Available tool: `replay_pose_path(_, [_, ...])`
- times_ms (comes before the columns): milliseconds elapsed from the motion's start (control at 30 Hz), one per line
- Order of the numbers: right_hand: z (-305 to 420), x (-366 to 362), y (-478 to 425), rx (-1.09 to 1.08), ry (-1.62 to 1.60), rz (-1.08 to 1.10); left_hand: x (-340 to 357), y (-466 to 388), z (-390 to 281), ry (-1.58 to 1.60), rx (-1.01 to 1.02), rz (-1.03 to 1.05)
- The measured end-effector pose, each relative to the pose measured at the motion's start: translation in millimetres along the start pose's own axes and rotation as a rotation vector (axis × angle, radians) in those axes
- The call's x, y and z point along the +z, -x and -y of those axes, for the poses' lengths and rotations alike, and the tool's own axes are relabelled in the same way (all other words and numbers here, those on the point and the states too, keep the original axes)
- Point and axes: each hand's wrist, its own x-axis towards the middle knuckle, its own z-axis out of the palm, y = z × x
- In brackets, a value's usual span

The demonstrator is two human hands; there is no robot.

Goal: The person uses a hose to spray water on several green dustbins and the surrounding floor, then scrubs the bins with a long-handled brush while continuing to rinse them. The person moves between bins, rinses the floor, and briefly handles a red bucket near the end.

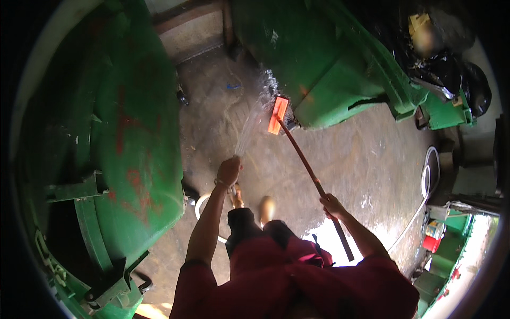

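My left hand [228, 172] is closed around the end of a pale hose [199, 204], whose nozzle is hidden in the fist. A stream of water [250, 129] runs from it across the floor to the lower edge of a green wheeled waste container [338, 85]. In my right hand [333, 205] is the brown pole [303, 157] of a push broom, its lower end slanting down beside my body. The broom's orange head [278, 115] rests on the wet floor against that container's lower corner, dark bristles showing at its side.
On the left stands another large green waste container [139, 159] with red marks. Black rubbish bags [442, 73] are piled at the upper right. A white hose coil [426, 175] trails along the right side near a red bucket [431, 243]. A blue scrap [233, 86] lies on the concrete floor [358, 159].
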Motion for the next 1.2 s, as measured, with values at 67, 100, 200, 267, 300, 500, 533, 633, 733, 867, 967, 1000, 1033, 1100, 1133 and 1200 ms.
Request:
replay_pose_path(67, [-36.3, -25.4, 3.4, -0.194, -0.091, 0.002, -5.1, 6.7, 0.6, 0.057, -0.032, -0.004])
replay_pose_path(100, [-37.0, -33.8, 13.6, -0.104, -0.162, 0.01, -5.5, 15.2, -3.3, 0.094, -0.053, 0.008])
replay_pose_path(200, [-11.7, -47.2, 47.4, 0.025, -0.183, 0.015, -17.1, 25.0, -20.2, 0.321, -0.283, 0.08])
replay_pose_path(267, [7.2, -35.4, 41.4, -0.007, -0.077, -0.056, -18.6, 30.2, -19.8, 0.399, -0.34, 0.079])
replay_pose_path(300, [16.5, -28.3, 17.3, -0.062, -0.015, -0.086, -20.8, 33.5, -20.6, 0.444, -0.373, 0.094])
replay_pose_path(500, [225.6, 16.8, -197.6, -0.585, -0.008, 0.039, -26.6, 16.4, 2.9, 0.369, -0.253, 0.05])
replay_pose_path(533, [255.1, 38.7, -179.3, -0.512, -0.126, 0.078, -27.2, 12.4, 7.5, 0.482, -0.451, 0.117])
replay_pose_path(633, [224.5, 31.6, -168.5, -0.422, -0.19, 0.079, -26.3, 2.0, 31.7, 0.543, -0.544, 0.126])
replay_pose_path(733, [119.2, -2.0, -84.2, -0.098, -0.246, 0.059, -30.7, -4.7, 56.1, 0.459, -0.353, -0.001])
replay_pose_path(867, [57.5, 8.4, 19.3, 0.147, -0.411, -0.032, -36.6, -15.9, 68.2, 0.139, -0.102, -0.1])
replay_pose_path(967, [96.8, 15.6, -34.6, 0.016, -0.263, -0.008, -42.1, -20.4, 71.5, 0.437, -0.357, 0.027])
replay_pose_path(1000, [106.9, 9.2, -92.9, -0.007, -0.196, 0.01, -37.7, -21.6, 76.7, 0.212, -0.188, -0.034])
replay_pose_path(1033, [117.6, 3.4, -150.3, -0.03, -0.129, 0.026, -37.8, -24.1, 78.1, 0.227, -0.177, -0.052])
replay_pose_path(1100, [181.3, 12.9, -235.3, -0.217, -0.066, 0.017, -41.4, -22.6, 78.7, 0.253, -0.17, -0.086])
replay_pose_path(1133, [225.4, 16.5, -281.8, -0.251, -0.057, 0.069, -36.9, -15.4, 77.7, 0.278, -0.181, -0.064])
replay_pose_path(1200, [323.8, 40.2, -319.4, -0.326, -0.179, 0.131, -56.9, -44.7, 66.2, 0.267, -0.236, -0.003])
